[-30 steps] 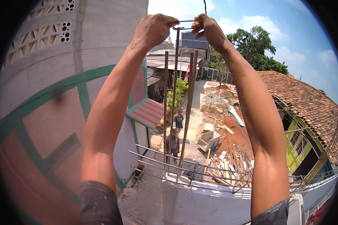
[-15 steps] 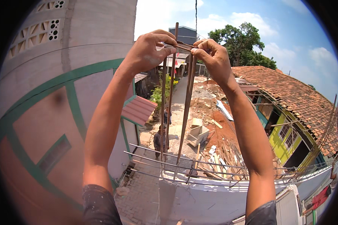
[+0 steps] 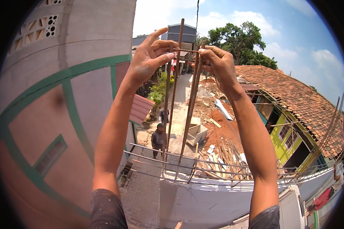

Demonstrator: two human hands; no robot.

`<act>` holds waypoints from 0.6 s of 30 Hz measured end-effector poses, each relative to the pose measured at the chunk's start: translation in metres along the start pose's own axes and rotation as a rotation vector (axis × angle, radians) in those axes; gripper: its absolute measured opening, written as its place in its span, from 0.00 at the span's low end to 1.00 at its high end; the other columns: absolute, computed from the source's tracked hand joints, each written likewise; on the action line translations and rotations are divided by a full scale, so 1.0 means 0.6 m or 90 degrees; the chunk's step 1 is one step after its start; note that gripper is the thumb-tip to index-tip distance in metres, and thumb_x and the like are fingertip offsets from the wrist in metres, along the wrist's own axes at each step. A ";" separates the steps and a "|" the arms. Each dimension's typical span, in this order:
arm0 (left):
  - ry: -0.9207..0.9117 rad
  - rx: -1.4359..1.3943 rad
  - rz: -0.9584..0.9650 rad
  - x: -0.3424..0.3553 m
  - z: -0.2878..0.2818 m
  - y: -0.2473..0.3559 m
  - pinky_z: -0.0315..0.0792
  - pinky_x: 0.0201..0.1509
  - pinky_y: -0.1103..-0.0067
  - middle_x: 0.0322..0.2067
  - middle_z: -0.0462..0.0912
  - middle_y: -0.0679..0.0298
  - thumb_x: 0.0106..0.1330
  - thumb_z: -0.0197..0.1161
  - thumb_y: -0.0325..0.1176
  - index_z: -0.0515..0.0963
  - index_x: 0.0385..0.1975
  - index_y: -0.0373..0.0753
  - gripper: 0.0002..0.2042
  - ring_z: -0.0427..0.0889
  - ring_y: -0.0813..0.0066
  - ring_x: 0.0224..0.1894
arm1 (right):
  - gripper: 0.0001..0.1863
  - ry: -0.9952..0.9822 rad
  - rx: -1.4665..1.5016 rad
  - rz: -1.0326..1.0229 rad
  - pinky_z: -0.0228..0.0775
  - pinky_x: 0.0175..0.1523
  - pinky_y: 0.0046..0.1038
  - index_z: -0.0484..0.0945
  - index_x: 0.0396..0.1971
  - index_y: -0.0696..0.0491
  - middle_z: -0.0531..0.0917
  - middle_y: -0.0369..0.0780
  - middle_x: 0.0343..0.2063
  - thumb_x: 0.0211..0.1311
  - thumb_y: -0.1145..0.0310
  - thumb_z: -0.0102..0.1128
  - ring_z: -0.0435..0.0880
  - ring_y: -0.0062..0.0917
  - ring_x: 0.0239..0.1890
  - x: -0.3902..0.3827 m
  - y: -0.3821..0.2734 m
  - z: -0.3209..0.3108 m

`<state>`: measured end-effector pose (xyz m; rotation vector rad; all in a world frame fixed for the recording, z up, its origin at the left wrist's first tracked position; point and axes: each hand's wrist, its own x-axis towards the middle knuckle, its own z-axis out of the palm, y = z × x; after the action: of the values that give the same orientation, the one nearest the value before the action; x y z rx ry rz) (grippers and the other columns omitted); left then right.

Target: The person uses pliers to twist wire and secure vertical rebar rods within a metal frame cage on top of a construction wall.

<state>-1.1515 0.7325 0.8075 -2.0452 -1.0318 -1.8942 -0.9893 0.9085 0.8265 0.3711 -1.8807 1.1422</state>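
A thin rusty rebar stirrup (image 3: 188, 50) sits level around the upper ends of several upright steel bars (image 3: 190, 101). My right hand (image 3: 219, 66) pinches its right side between thumb and fingers, close to a bar top. At the left bar, my left hand (image 3: 151, 59) has its index finger raised and its thumb apart from the other fingers. Those fingertips reach past the bar at the stirrup's left side; their exact contact is hard to see. Both arms are stretched up and forward.
Horizontal rebars (image 3: 218, 172) run above a pale wall (image 3: 202, 202) below me. A person (image 3: 157, 139) stands on the paved lane. Timber debris (image 3: 225, 162) lies beyond the wall, near a tiled roof (image 3: 286, 97). A tall building wall (image 3: 97, 28) rises on the left.
My left hand has loosened its pinch, raising its index finger and spreading its thumb. The stirrup has come down from a tilt above the bar tops to lie level around them.
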 end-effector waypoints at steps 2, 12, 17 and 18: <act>0.050 -0.005 0.009 0.006 -0.011 -0.012 0.75 0.65 0.71 0.53 0.82 0.52 0.65 0.71 0.33 0.69 0.65 0.30 0.30 0.80 0.65 0.60 | 0.22 0.045 0.046 0.013 0.85 0.47 0.29 0.78 0.50 0.66 0.86 0.45 0.39 0.66 0.63 0.65 0.88 0.26 0.38 0.002 -0.001 0.017; -0.004 0.063 0.003 0.046 -0.038 -0.029 0.80 0.52 0.78 0.38 0.87 0.60 0.56 0.79 0.35 0.83 0.43 0.34 0.18 0.86 0.75 0.43 | 0.32 0.035 0.112 -0.038 0.85 0.50 0.29 0.70 0.58 0.71 0.84 0.51 0.43 0.61 0.66 0.69 0.89 0.33 0.42 0.014 -0.010 0.019; 0.018 0.044 -0.014 0.029 -0.028 -0.036 0.79 0.52 0.80 0.38 0.86 0.61 0.60 0.76 0.27 0.81 0.39 0.34 0.11 0.85 0.77 0.40 | 0.32 -0.012 0.051 -0.046 0.81 0.57 0.31 0.68 0.60 0.71 0.84 0.53 0.48 0.62 0.67 0.67 0.88 0.34 0.46 0.010 -0.015 0.012; 0.029 0.046 0.005 0.024 -0.024 -0.036 0.80 0.52 0.80 0.39 0.86 0.60 0.60 0.75 0.28 0.81 0.40 0.33 0.12 0.85 0.77 0.40 | 0.31 -0.017 0.029 -0.044 0.81 0.58 0.31 0.68 0.60 0.71 0.84 0.54 0.48 0.63 0.67 0.65 0.88 0.34 0.48 0.007 -0.015 0.012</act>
<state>-1.1765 0.7458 0.8162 -1.9543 -1.0628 -1.8621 -0.9901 0.8984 0.8335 0.4756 -1.8528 1.1395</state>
